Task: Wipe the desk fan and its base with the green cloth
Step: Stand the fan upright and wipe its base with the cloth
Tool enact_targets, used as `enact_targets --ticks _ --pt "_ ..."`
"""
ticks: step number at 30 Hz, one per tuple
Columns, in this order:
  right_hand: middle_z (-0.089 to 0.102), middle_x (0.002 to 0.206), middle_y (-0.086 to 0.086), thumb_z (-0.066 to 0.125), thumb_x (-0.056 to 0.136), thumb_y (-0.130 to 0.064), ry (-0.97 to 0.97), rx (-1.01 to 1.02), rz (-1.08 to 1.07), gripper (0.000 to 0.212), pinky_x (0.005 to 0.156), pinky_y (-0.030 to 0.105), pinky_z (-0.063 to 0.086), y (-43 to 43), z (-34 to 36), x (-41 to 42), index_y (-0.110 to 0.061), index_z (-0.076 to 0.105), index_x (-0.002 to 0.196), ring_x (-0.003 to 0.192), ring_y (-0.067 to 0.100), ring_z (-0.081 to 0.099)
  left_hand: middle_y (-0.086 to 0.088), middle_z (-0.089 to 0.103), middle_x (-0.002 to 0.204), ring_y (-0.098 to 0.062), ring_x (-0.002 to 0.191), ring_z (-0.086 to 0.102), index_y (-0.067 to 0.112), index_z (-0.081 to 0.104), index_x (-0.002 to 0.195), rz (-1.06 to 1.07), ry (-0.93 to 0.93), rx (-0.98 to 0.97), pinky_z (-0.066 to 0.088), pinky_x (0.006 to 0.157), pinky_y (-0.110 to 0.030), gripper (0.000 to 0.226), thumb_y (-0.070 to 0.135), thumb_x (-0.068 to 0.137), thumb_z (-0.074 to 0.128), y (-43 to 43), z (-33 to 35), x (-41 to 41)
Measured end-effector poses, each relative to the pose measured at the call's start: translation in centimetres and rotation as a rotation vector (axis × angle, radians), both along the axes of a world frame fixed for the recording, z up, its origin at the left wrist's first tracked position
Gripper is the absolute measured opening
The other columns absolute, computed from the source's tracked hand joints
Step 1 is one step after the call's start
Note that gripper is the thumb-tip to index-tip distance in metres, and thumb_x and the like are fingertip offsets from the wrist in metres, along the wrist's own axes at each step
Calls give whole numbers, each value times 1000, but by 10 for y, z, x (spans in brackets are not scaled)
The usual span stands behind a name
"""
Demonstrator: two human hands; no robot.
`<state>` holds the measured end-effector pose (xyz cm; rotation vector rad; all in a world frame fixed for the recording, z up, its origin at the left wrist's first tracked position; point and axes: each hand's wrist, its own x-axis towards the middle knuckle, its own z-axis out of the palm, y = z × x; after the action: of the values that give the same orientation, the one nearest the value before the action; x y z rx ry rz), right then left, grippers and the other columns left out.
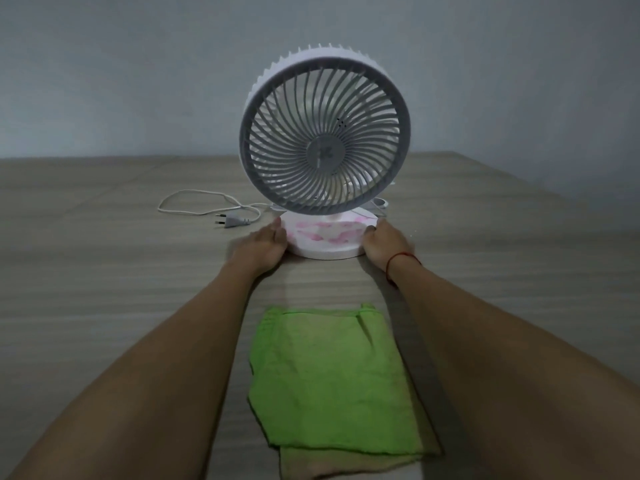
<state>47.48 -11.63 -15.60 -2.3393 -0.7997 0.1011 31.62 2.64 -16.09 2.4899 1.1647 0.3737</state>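
Head view: desk fan [325, 133] stands upright mid-table, grille facing us, on its round white base [325, 252], which is blotched pink. We hold that base from both sides: left hand [265, 245] cupped on the left rim, right hand [384, 245] curled on the right rim. Nearer us, the green cloth [329, 382] lies flat between our forearms, untouched, over a tan cloth [329, 465]. Left of the base, cord [187, 199] and plug [232, 221] lie on the wood-grain table [104, 271].
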Motion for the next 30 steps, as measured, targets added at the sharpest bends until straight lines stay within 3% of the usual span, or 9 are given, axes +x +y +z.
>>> enact_targets --ticks 12,17,30 --pt "50 142 14 28 96 -29 11 -47 74 47 112 39 31 -42 3 -39 -12 44 137 131 31 46 -4 24 160 -26 144 31 24 15 152 19 54 44 24 118 -40 54 40 100 11 -55 5 -48" --pt "49 141 19 28 97 -28 5 -80 93 46 112 38 31 -74 4 -66 -6 42 136 131 33 45 -4 25 159 -28 142 34 27 13 152 46 70 32 27 114 -41 54 40 100 11 -90 9 -75" --pt "51 139 19 26 98 -29 -2 -59 116 45 111 39 33 -138 1 -113 -7 40 135 129 34 47 -8 28 158 -30 141 34 24 12 153 65 50 -15 25 114 -39 54 38 101 11 -159 9 -126"
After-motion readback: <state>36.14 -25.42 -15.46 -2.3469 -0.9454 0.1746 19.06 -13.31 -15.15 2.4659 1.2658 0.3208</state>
